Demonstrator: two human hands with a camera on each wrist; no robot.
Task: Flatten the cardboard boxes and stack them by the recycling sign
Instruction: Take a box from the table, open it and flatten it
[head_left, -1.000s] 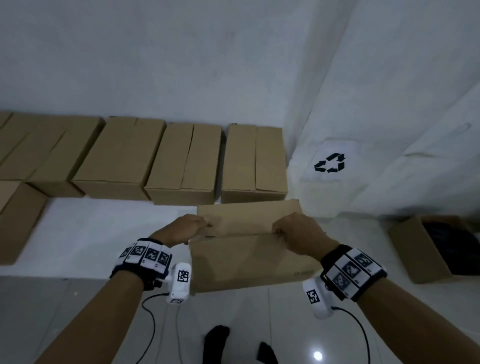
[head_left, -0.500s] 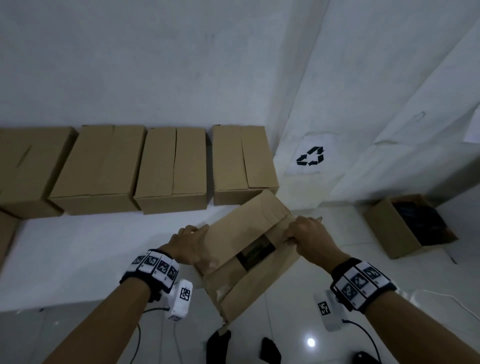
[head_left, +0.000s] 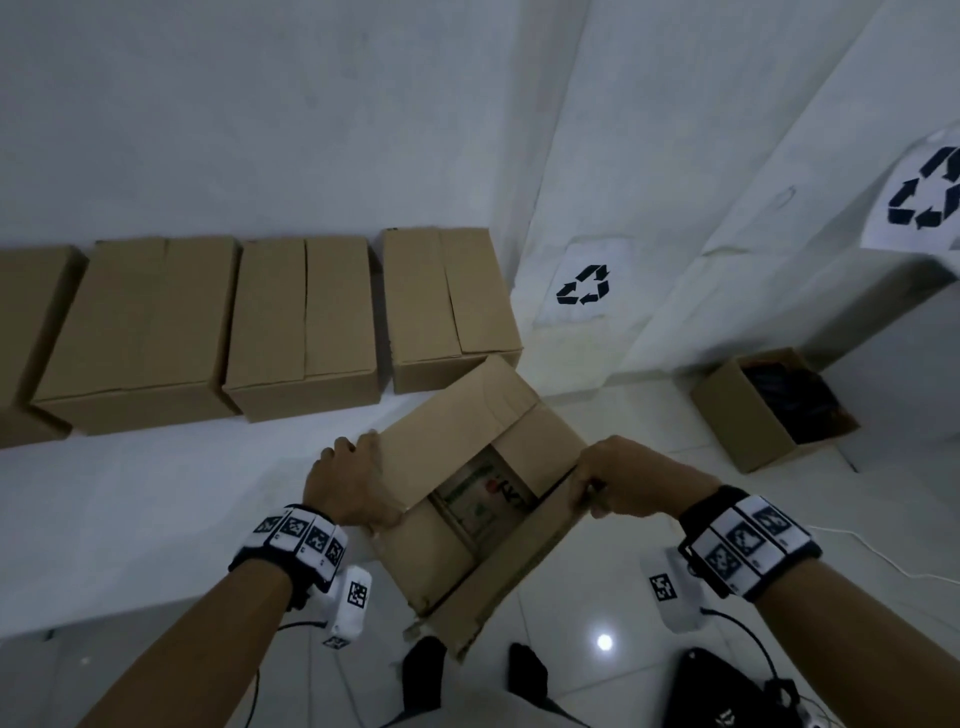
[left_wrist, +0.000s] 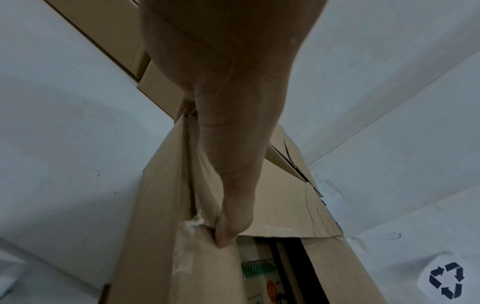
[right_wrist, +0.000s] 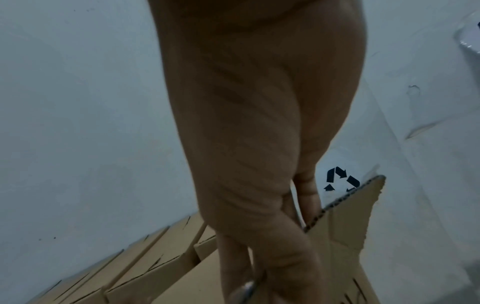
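Observation:
I hold a brown cardboard box (head_left: 467, 447) in the air, turned diagonally, its flaps parted so a printed label shows inside. My left hand (head_left: 350, 480) grips its left flap edge (left_wrist: 192, 205), thumb pinched over the cardboard. My right hand (head_left: 610, 486) grips the right edge (right_wrist: 345, 207), fingers curled round it. A recycling sign (head_left: 584, 286) is taped low on the white wall (head_left: 311, 104) ahead to the right; it also shows in the left wrist view as the sign (left_wrist: 445, 280) and in the right wrist view as the sign (right_wrist: 340, 179).
Several closed cardboard boxes (head_left: 306, 327) stand in a row along the wall on the left. An open box (head_left: 769, 410) with dark contents sits on the floor at right. A second recycling sign (head_left: 930, 195) hangs at far right. A black bag (head_left: 727, 691) and cables lie by my feet.
The box has turned from level to diagonal and its flaps have parted, showing the label inside. My view has swung left to right, bringing the second sign into sight.

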